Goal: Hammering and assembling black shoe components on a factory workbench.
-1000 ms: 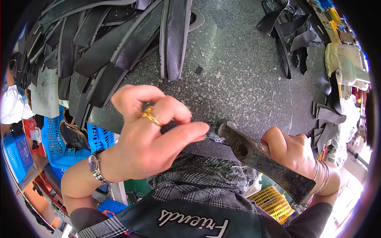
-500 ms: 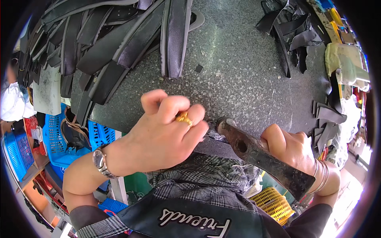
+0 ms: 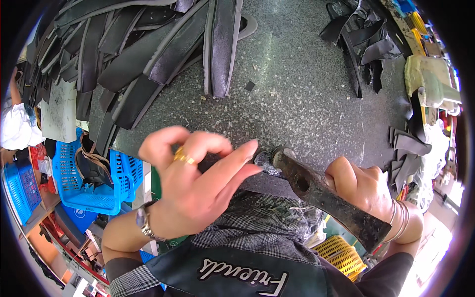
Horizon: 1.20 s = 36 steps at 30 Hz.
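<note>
My left hand (image 3: 195,185), with a gold ring and a wristwatch, presses a dark flat leather piece (image 3: 267,182) down at the near edge of the stone-topped table (image 3: 297,94). Its fingertips reach to the piece's folded edge. My right hand (image 3: 363,185) grips the worn handle of a hammer (image 3: 316,190), with bangles on the wrist. The hammer's head rests on the piece right beside my left fingertips.
A big heap of black leather strips (image 3: 143,54) covers the table's far left. More black scraps (image 3: 363,34) lie at the far right and right edge. Blue plastic baskets (image 3: 79,178) stand below the table on the left, a yellow basket (image 3: 341,252) lower right.
My left hand has slid to the right along the dark piece, its fingers stretching out toward the hammer head. The hammer and right hand have hardly moved.
</note>
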Motion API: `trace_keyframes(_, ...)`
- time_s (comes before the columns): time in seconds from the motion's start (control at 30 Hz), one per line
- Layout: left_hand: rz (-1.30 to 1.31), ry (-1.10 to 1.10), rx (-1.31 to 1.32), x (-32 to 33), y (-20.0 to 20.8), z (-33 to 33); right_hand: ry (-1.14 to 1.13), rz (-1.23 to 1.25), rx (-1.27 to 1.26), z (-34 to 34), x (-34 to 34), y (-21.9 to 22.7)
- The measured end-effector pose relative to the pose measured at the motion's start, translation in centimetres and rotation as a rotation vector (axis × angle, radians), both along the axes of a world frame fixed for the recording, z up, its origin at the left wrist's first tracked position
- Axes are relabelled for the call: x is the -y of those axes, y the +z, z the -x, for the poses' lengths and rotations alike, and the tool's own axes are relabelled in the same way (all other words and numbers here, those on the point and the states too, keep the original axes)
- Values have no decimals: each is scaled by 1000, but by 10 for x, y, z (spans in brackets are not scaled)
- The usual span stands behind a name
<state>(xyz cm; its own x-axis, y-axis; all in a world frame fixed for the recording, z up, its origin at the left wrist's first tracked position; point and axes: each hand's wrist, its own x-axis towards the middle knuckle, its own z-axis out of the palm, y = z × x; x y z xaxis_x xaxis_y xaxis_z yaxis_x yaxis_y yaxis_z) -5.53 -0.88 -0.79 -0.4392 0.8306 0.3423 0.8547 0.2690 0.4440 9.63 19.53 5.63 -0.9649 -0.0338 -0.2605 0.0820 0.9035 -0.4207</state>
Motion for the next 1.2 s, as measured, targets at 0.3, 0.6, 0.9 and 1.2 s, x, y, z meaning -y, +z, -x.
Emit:
trace_keyframes(0.3, -64, -46, 50, -5, -24, -4, -36, -110, -14, 13, 1, 7)
trace_keyframes(0.6, 14, -105, -89, -2, -18, -2, 7, -81, 16, 20, -2, 10)
trace_keyframes(0.9, -12, -33, -32, -3, -17, -8, 54, -55, 41, 26, -5, 7)
trace_keyframes(1.2, -18, -22, 61, -2, -16, -15, 29, -66, -15, 25, -4, 6)
